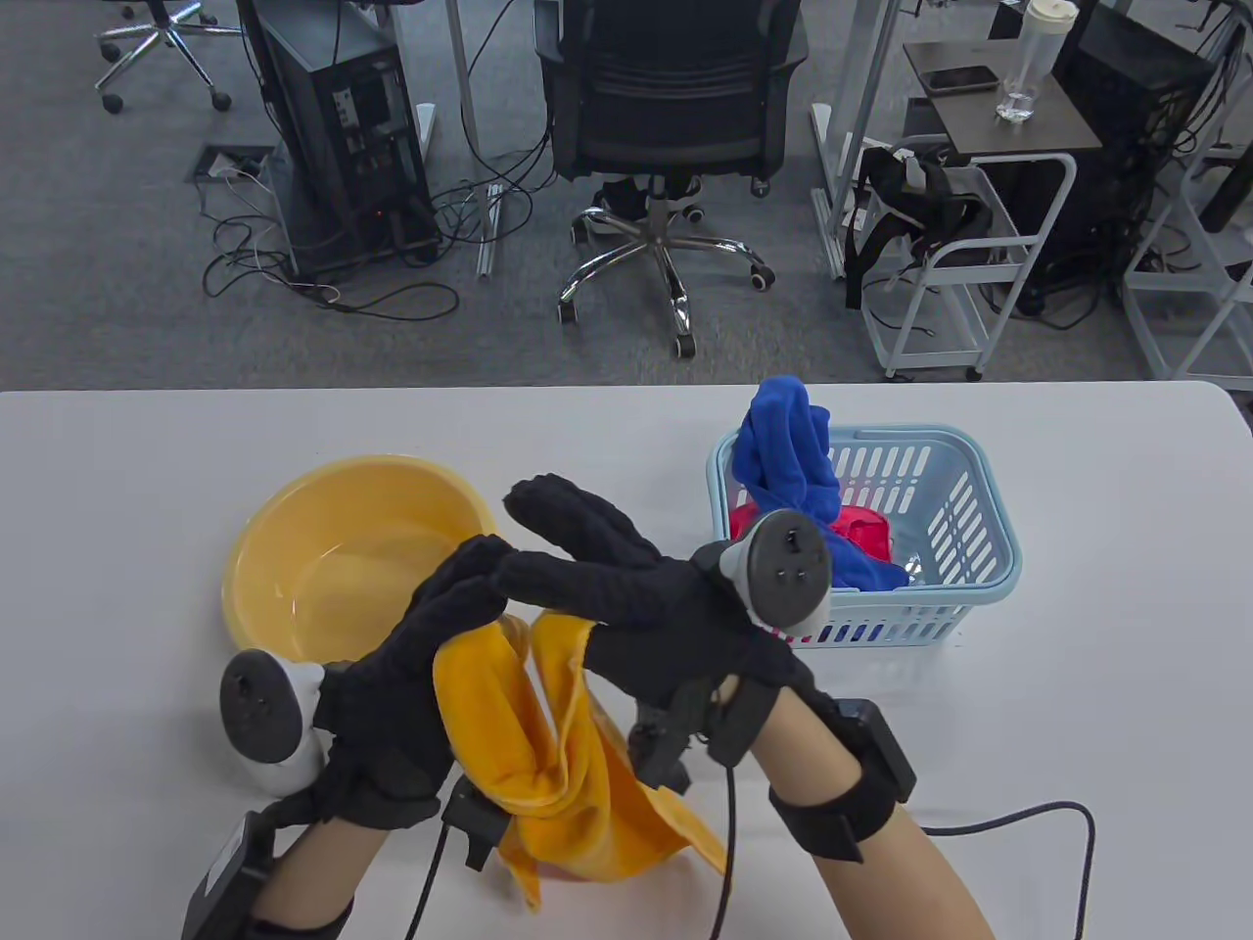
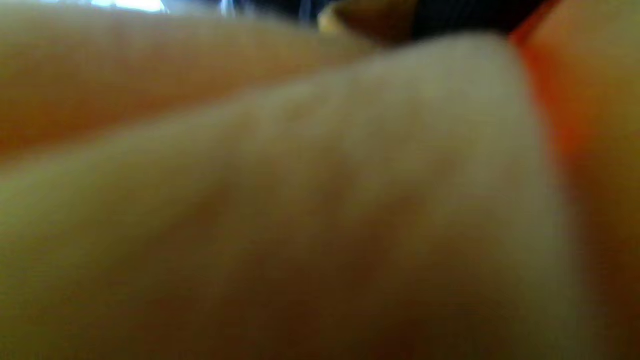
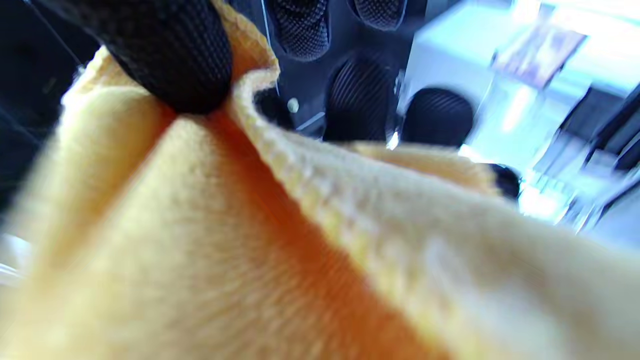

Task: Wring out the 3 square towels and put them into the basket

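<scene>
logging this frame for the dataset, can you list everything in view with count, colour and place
orange towel: 1, orange, held up over the near table edge
blue towel: 1, blue, draped over the basket's left rim
red towel: 1, red, inside the basket
basket: 1, light blue, right of centre
basin: 1, yellow, left of centre
table: 1, white
office chair: 1, black, behind the table
left hand: black glove, grips the orange towel
right hand: black glove, pinches the orange towel, other fingers spread
</scene>
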